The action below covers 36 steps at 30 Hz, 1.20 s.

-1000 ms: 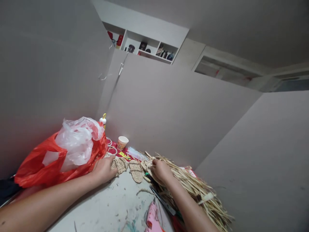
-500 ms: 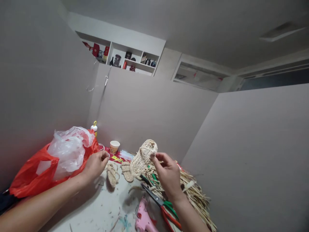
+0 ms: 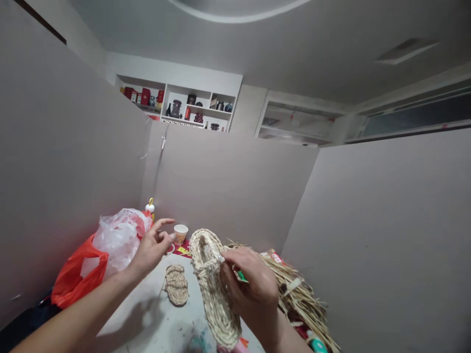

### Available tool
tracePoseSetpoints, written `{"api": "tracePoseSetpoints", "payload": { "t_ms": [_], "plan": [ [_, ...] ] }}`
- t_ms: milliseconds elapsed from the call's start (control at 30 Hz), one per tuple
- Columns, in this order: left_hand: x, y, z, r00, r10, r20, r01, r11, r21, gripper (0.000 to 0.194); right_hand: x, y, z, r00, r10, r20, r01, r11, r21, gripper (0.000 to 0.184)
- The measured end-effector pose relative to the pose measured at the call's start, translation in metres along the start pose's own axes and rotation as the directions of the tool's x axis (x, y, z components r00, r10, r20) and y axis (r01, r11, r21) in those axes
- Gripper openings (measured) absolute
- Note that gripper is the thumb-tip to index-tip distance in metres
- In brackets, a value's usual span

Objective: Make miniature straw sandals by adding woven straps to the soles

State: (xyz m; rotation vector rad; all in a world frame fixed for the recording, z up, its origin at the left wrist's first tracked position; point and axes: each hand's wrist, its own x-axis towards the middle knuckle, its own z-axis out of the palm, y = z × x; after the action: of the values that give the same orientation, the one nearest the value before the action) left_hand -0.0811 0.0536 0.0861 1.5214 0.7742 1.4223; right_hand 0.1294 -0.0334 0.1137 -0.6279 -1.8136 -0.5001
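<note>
A pale woven straw sandal (image 3: 210, 289) is held up over the table, its sole lengthwise toward me and a twisted strap across it. My right hand (image 3: 253, 282) pinches the sandal by its right edge near the strap, thumb and fingers closed. To the left, my left hand (image 3: 156, 245) hovers in the air with the index finger stretched out and the thumb apart; nothing shows in it. Below it on the table lies a smaller, tanner straw sandal (image 3: 176, 285) with bands across it, not touched by either hand.
Bundled dry straw (image 3: 294, 289) lies along the right side. A red plastic bag (image 3: 79, 274) with clear plastic (image 3: 117, 240) stands at the left. Behind are a paper cup (image 3: 181, 234) and a white bottle (image 3: 150, 208). Grey partitions (image 3: 228, 181) enclose the white table (image 3: 147, 309).
My right hand has brought the straw sandal closer and turned it. My left hand's pinched fingers have spread. The view has shifted; the scissors are out of sight and the pink glue gun is mostly hidden.
</note>
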Motion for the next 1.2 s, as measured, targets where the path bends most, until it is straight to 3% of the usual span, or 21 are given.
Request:
{"api": "tracePoseSetpoints", "payload": {
  "t_ms": [67,133,200,267,433,567,667,733,767,833,867,900,1067,1200],
  "plan": [
    [-0.013,0.013,0.011,0.986,-0.089,0.142,0.123,0.96,-0.253,0.056,0.002,-0.001,0.004,0.999,0.013,-0.052,-0.012,1.0,0.011,0.033],
    [-0.025,0.022,0.025,0.919,-0.168,0.357,0.323,0.841,-0.435,0.051,0.004,-0.001,0.01,0.996,0.03,-0.082,-0.028,0.999,0.026,0.031],
    [-0.034,0.027,0.038,0.841,-0.182,0.509,0.468,0.717,-0.517,0.049,0.006,0.0,0.017,0.995,0.045,-0.09,-0.041,0.998,0.051,0.029],
    [-0.036,0.031,0.05,0.807,-0.169,0.566,0.532,0.625,-0.572,0.051,0.008,0.001,0.022,0.993,0.067,-0.096,-0.06,0.995,0.075,0.026],
    [-0.019,0.041,0.074,0.826,-0.158,0.54,0.533,0.527,-0.661,0.048,0.021,0.005,0.018,0.99,0.103,-0.099,-0.093,0.99,0.104,0.017],
    [0.004,0.038,0.081,0.828,-0.19,0.528,0.54,0.521,-0.661,0.052,0.04,0.015,-0.004,0.98,0.171,0.101,-0.179,0.981,0.073,0.01],
    [0.023,0.033,0.078,0.806,-0.14,0.575,0.554,0.522,-0.649,0.056,0.057,0.026,-0.025,0.919,0.322,0.229,-0.355,0.927,0.123,0.018],
    [0.034,0.03,0.072,0.803,-0.099,0.588,0.544,0.526,-0.654,0.056,0.065,0.031,-0.033,0.882,0.468,0.047,-0.465,0.853,0.236,0.018],
    [0.038,0.03,0.069,0.804,-0.081,0.589,0.536,0.528,-0.659,0.056,0.067,0.032,-0.034,0.837,0.535,-0.115,-0.481,0.82,0.311,0.015],
    [0.043,0.029,0.063,0.803,-0.057,0.593,0.528,0.529,-0.665,0.055,0.067,0.032,-0.03,0.698,0.613,-0.37,-0.447,0.777,0.444,0.012],
    [0.044,0.029,0.061,0.802,-0.05,0.595,0.528,0.526,-0.667,0.056,0.065,0.031,-0.026,0.648,0.631,-0.427,-0.422,0.764,0.487,0.011],
    [0.044,0.028,0.059,0.801,-0.045,0.598,0.528,0.525,-0.668,0.056,0.061,0.029,-0.022,0.629,0.643,-0.437,-0.407,0.751,0.52,0.014],
    [0.042,0.025,0.054,0.791,-0.013,0.611,0.518,0.547,-0.658,0.059,0.043,0.03,-0.006,0.657,0.692,-0.298,-0.477,0.689,0.546,0.042],
    [0.041,0.024,0.052,0.779,0.005,0.626,0.511,0.574,-0.64,0.064,0.038,0.037,-0.007,0.712,0.679,-0.177,-0.542,0.692,0.477,0.032]
  ]
}}
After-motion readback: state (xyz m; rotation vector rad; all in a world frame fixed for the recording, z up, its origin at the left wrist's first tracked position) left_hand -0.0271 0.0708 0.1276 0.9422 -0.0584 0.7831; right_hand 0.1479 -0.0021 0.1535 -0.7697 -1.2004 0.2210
